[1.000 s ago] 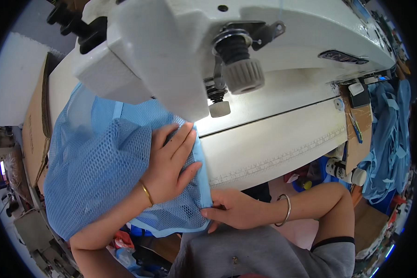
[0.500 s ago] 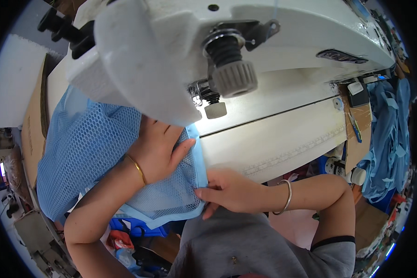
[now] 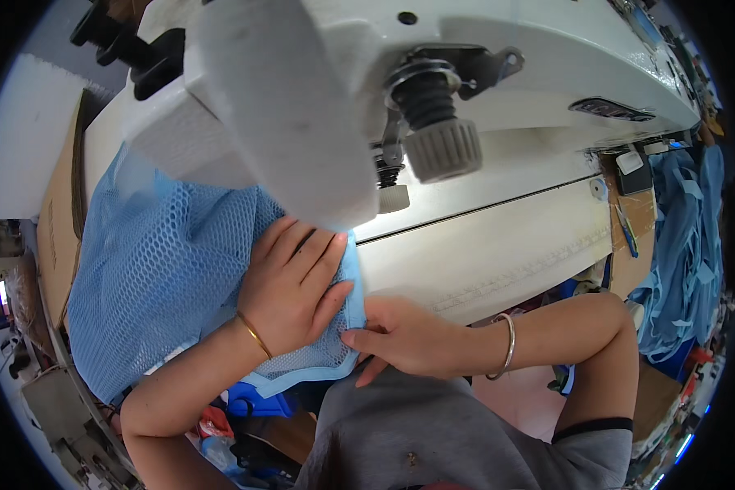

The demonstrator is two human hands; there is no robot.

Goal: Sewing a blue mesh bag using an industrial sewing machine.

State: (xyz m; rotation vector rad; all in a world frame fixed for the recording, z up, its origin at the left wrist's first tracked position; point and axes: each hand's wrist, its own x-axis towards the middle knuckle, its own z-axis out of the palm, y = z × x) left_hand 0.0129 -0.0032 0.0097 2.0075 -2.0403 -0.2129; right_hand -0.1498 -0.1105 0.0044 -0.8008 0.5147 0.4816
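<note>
Light blue mesh fabric point(image 3: 163, 269) with a pale blue bound edge point(image 3: 351, 278) lies under and left of the white sewing machine head point(image 3: 278, 114). My left hand point(image 3: 290, 286) rests on the fabric with fingers stretched toward the machine head, thumb beside the binding. My right hand point(image 3: 400, 335) pinches the bound edge near its lower corner, thumb on top. The needle area is hidden behind the machine housing.
The white table point(image 3: 482, 253) has a printed ruler along its front. Cardboard point(image 3: 60, 245) stands at the left. At the right are a small dark device point(image 3: 634, 181), a yellow-blue tool point(image 3: 628, 230) and hanging blue fabric strips point(image 3: 674, 253).
My right hand and the fabric's near edge have moved up toward the machine over the last second. My left hand slid forward and left, then came back slightly.
</note>
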